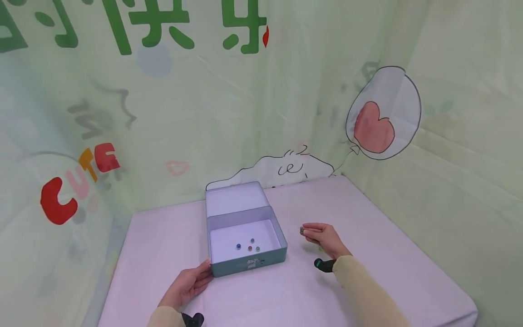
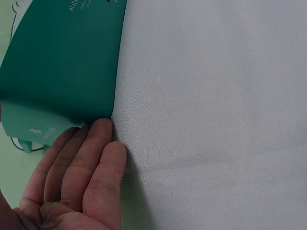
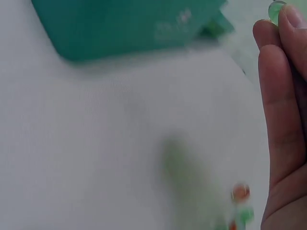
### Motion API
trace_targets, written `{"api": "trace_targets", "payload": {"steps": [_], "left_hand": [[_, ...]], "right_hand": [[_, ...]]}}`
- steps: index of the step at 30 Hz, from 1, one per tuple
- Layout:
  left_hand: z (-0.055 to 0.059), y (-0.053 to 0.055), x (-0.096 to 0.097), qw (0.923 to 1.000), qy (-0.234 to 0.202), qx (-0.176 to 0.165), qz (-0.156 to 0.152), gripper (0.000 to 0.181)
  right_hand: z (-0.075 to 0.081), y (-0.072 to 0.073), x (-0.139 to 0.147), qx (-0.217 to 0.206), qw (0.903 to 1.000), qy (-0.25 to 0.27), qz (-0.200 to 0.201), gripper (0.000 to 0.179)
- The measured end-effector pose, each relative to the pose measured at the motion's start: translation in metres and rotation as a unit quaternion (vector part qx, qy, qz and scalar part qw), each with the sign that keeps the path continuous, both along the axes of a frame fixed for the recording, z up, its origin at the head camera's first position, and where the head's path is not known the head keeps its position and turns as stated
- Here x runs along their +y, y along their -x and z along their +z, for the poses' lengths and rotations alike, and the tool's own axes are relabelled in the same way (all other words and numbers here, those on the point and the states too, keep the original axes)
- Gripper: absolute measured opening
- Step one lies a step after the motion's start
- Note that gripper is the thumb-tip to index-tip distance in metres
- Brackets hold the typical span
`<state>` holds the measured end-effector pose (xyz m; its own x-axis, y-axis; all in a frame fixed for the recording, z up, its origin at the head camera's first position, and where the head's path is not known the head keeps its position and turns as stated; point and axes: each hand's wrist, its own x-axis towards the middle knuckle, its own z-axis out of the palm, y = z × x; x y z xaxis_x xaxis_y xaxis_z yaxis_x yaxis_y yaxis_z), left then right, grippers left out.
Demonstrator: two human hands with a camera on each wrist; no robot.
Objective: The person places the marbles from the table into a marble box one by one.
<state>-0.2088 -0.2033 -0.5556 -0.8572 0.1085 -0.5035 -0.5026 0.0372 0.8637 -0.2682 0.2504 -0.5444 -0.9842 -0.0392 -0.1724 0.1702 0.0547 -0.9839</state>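
A green open box [image 1: 249, 263] stands on the table with several small marbles [image 1: 250, 248] on its pale floor. At its near left corner my left hand [image 1: 185, 282] touches the wall; in the left wrist view the fingers [image 2: 76, 167] lie nearly straight against the box [image 2: 57, 62]. To the right of the box, above the table, my right hand [image 1: 324, 238] pinches a clear greenish glass marble [image 3: 275, 11] between thumb and fingertips. Below that hand, in the right wrist view, lie an orange-brown marble [image 3: 241, 192] and a green one [image 3: 245, 214], partly blurred.
The box's lid [image 1: 234, 198] is folded back toward the rear curtain [image 1: 196, 113]. A pale cloth covers the table [image 1: 163, 240], whose right edge runs along another curtain [image 1: 457, 195]. Dark straps with cameras [image 1: 324, 265] sit at the wrists.
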Motion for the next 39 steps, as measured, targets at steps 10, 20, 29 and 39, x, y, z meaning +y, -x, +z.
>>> {"api": "trace_targets", "payload": {"steps": [10,20,29,39], "left_hand": [[0.002,0.001,0.002,0.9999,0.006,0.006,-0.006,0.076],[0.004,0.005,0.000,0.9999,0.007,0.007,-0.011,0.077],[0.002,0.003,-0.001,1.0000,-0.006,0.004,-0.003,0.080],[-0.004,0.003,-0.004,1.0000,-0.004,0.002,-0.006,0.080]], "right_hand": [[0.022,0.034,-0.073,0.036,0.9882,-0.124,0.082,0.038],[0.045,0.057,-0.122,0.058,0.9262,-0.317,0.195,0.022],[0.046,0.061,-0.155,0.056,0.8585,-0.458,0.223,0.016],[0.050,0.053,-0.178,0.098,0.8236,-0.497,0.254,0.013]]}}
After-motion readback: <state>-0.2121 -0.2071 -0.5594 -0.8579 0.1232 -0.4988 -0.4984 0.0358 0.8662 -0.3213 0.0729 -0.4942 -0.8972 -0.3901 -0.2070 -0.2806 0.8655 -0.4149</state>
